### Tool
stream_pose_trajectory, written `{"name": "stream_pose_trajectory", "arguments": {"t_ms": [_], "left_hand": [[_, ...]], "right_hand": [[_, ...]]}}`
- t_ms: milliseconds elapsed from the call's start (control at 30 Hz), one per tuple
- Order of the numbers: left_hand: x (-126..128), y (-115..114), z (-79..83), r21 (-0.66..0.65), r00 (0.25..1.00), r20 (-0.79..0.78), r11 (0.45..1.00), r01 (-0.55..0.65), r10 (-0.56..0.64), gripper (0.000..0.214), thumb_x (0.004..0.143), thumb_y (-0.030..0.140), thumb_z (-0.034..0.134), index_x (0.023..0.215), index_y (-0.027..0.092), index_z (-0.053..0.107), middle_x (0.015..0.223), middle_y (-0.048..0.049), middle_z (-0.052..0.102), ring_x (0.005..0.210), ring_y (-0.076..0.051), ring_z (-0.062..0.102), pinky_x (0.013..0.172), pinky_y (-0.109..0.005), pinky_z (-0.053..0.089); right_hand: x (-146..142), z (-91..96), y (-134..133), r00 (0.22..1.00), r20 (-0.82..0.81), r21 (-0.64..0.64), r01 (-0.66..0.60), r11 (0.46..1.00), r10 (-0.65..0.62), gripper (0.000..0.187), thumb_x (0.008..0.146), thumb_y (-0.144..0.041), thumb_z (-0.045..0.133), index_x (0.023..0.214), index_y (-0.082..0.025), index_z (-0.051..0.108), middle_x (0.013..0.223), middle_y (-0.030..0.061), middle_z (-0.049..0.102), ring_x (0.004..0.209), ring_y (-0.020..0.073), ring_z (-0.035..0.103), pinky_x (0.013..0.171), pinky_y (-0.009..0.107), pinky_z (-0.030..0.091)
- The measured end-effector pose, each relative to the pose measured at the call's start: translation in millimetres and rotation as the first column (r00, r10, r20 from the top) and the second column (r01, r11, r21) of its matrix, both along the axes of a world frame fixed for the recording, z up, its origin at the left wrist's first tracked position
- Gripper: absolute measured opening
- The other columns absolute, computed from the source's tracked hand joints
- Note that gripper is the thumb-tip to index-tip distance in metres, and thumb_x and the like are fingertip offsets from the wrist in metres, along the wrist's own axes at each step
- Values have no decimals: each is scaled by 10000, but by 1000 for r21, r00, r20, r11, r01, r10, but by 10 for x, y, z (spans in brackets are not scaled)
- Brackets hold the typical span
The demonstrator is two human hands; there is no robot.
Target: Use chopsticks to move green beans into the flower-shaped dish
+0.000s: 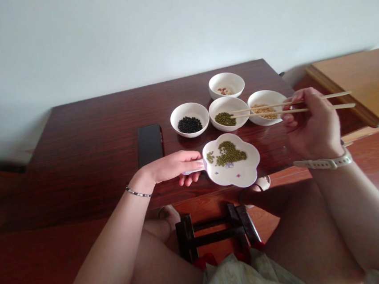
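Note:
My left hand (178,165) grips the short handle of a white flower-shaped plate (246,174) with a purple rim. Small green beans (229,154) lie in its upper part. In my right hand (315,125) is a pair of chopsticks (274,113), their tips at the green beans (225,119) in the middle white bowl (214,106). Whether a bean sits between the tips is too small to tell. The chopsticks pass over a bowl of yellowish beans (262,111) nearer my right hand.
Left of the middle bowl stands a bowl of black beans (189,125); behind it, a bowl with a few reddish and pale pieces (225,80). A dark phone (149,145) lies on the brown table (93,151). A lighter wooden surface (364,76) is at right, a dark stool (215,235) below.

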State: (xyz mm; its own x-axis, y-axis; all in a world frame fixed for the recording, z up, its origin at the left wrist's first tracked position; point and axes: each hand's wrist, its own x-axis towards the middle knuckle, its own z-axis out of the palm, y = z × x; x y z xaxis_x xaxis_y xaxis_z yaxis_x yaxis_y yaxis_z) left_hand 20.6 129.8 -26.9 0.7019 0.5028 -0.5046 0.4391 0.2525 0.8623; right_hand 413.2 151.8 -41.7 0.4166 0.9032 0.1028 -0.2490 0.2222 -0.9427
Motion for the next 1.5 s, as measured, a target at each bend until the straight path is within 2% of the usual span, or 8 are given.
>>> {"name": "stream_pose_trajectory", "arguments": {"t_ms": [100, 200, 367, 633, 833, 1000, 1233, 1500], "left_hand": [[1, 1, -2, 0, 1000, -6, 1000, -3, 3, 455, 1228, 639, 847, 1131, 218, 704, 952, -14, 804, 708, -137, 678, 651, -285, 543], [0, 2, -2, 0, 1000, -7, 1000, -3, 3, 468, 1225, 654, 847, 1122, 223, 700, 958, -16, 809, 708, -139, 680, 638, -282, 531], [-4, 3, -7, 5, 1000, -10, 1000, 0, 0, 429, 1256, 621, 792, 1146, 214, 714, 957, -21, 805, 725, -144, 685, 657, -285, 551], [12, -2, 8, -10, 1000, 2, 1000, -9, 9, 482, 1195, 654, 898, 1123, 217, 707, 943, -9, 800, 724, -144, 684, 655, -287, 561], [0, 4, -13, -11, 1000, 16, 1000, 2, -2, 407, 1266, 587, 810, 1159, 205, 721, 948, -6, 796, 724, -135, 683, 660, -278, 557], [-6, 11, -25, -19, 1000, 12, 1000, -5, 5, 443, 1200, 618, 900, 1164, 210, 729, 949, -10, 802, 739, -148, 688, 671, -288, 564], [-10, 9, -24, -8, 1000, 9, 1000, 1, -1, 418, 1259, 607, 813, 1161, 211, 724, 949, -11, 795, 740, -142, 687, 668, -282, 554], [-2, 10, -6, -10, 1000, 12, 1000, 7, -7, 442, 1255, 625, 831, 1146, 211, 720, 958, -14, 805, 716, -135, 683, 651, -286, 536]], "right_hand": [[4, 43, -71, 994, 45, -52, -101, 994, 103, 323, 1022, -395, 998, 831, -253, 780, 862, 63, 734, 610, 137, 525, 456, 283, 322], [-43, 71, -178, 966, 99, -183, -220, 958, 240, 388, 1028, -520, 1043, 864, -238, 833, 815, 62, 735, 575, 139, 566, 415, 274, 321], [-143, 52, -267, 899, 164, -267, -356, 895, 406, 469, 1068, -622, 1040, 872, -242, 846, 850, 53, 759, 583, 130, 609, 413, 231, 472], [-205, 62, -266, 917, 111, -241, -349, 906, 382, 459, 1047, -561, 1088, 856, -222, 843, 809, 70, 745, 563, 129, 627, 389, 211, 524], [-194, 59, -267, 908, 131, -242, -360, 901, 398, 463, 1047, -581, 1085, 865, -226, 850, 835, 66, 752, 587, 128, 633, 410, 211, 543], [-193, 40, -268, 922, 104, -243, -340, 909, 373, 458, 1038, -566, 1098, 873, -228, 837, 820, 62, 746, 583, 141, 640, 403, 230, 532], [-230, 59, -295, 906, 112, -233, -374, 897, 407, 455, 1066, -583, 1080, 888, -244, 836, 865, 51, 780, 599, 129, 630, 436, 230, 540], [-223, 48, -291, 892, 184, -230, -369, 901, 412, 500, 1080, -660, 1050, 872, -245, 864, 829, 54, 755, 611, 137, 631, 445, 233, 537]]}}
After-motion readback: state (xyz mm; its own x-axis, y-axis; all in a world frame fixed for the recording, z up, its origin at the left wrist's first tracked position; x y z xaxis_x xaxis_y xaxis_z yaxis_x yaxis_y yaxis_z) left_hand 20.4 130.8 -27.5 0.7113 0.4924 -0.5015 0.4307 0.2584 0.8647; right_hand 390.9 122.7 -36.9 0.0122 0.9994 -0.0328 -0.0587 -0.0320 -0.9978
